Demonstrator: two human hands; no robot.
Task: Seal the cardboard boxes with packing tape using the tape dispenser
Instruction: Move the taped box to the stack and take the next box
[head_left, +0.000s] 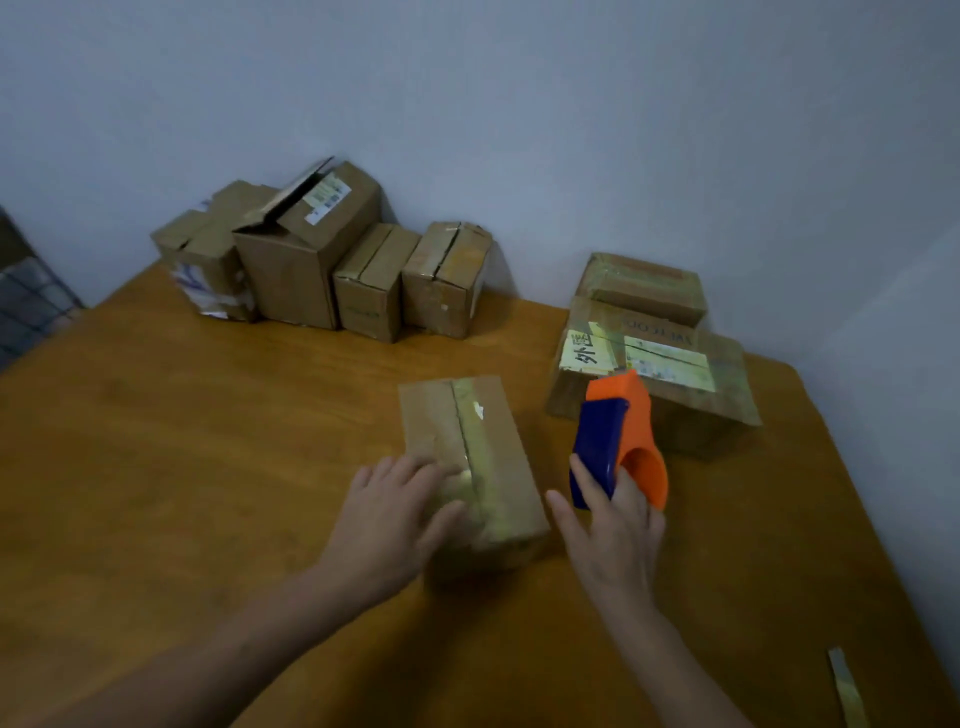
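A small cardboard box (485, 415) lies in the middle of the wooden table (208, 441), with a strip of shiny tape running along its top seam. My left hand (392, 519) rests flat on the box's near end, fingers spread. Just right of the box stands the orange and blue tape dispenser (618, 436). My right hand (613, 540) touches the dispenser's near side with straight fingers. Its thumb is spread out to the left, away from the dispenser.
Several cardboard boxes (322, 260) line the wall at the back left, one with a raised flap. Two taped boxes (670, 364) are stacked at the back right, close behind the dispenser. A loose tape strip (847, 691) lies near the table's right edge.
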